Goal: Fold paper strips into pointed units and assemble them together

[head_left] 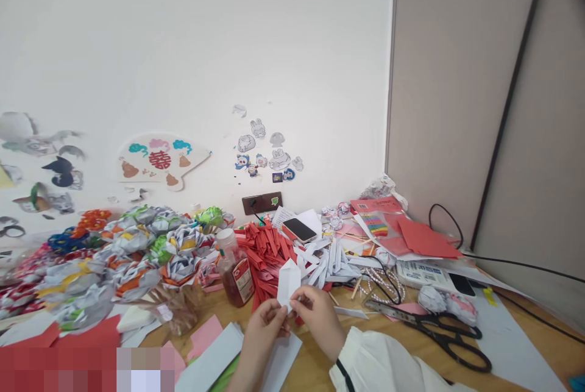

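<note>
Between my two hands, a small piece of white paper (289, 282) stands upright, its top folded to a point. My left hand (269, 325) pinches its lower edge from the left. On the right, my right hand (315, 313) grips the lower right edge with thumb and forefinger. Behind the paper lies a heap of folded red paper strips (269, 245), and to its right a heap of folded white strips (331, 261). Under my wrists a flat white sheet (284, 361) rests on the wooden table (315, 374).
Black-handled scissors (439, 328) lie to the right. A bottle of dark red liquid (237, 276) stands left of the red strips. A phone (299, 230) rests on the paper heap. Crumpled paper flowers (137, 239) fill the left side. Red sheets (427, 236) lie at back right.
</note>
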The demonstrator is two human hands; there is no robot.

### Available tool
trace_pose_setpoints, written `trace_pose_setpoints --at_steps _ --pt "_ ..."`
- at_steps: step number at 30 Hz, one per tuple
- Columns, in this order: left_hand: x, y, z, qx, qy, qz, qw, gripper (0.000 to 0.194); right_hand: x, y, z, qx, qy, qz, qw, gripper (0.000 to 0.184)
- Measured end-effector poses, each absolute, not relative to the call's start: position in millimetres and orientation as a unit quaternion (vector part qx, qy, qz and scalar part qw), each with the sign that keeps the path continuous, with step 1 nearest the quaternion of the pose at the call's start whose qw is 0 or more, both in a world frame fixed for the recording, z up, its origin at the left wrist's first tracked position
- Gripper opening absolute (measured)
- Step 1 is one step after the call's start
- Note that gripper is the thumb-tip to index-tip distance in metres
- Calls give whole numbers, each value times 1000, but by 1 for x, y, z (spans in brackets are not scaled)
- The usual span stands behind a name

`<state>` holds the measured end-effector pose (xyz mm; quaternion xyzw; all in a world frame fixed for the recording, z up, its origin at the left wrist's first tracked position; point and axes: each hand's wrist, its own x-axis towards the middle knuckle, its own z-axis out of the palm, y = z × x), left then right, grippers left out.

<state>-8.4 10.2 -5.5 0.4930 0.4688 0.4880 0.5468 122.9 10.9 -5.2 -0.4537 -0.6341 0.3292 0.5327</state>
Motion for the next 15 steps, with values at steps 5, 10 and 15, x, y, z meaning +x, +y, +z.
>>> trace_pose_setpoints --at_steps 5,10,15 --pt "-7 9 -4 535 464 486 512 32 121 12 -9 -457 -634 311 541 8" --pt "-6 6 -1 554 485 485 472 23 120 11 -9 -456 -622 334 542 8" --pt "-3 4 2 576 485 487 442 25 119 11 -10 -446 -622 343 544 6"
